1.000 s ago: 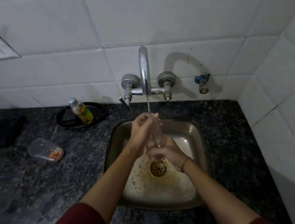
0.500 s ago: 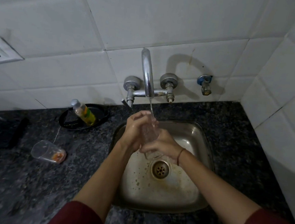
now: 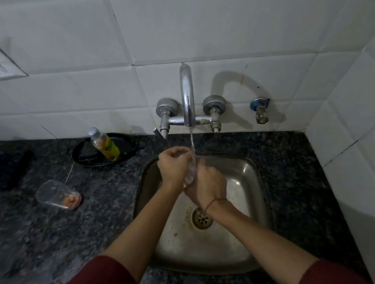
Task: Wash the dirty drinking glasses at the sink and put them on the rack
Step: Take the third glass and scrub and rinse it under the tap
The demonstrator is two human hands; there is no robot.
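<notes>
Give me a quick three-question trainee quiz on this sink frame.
1. True or false: water is running from the tap.
2. What do the left hand and right hand hold between them?
3. The second glass on the counter is: A) upright, B) lying on its side, C) in the sink.

Key:
1. True; the stream falls onto the held glass.
2. A clear drinking glass, under the stream.
3. B, with orange residue inside.
</notes>
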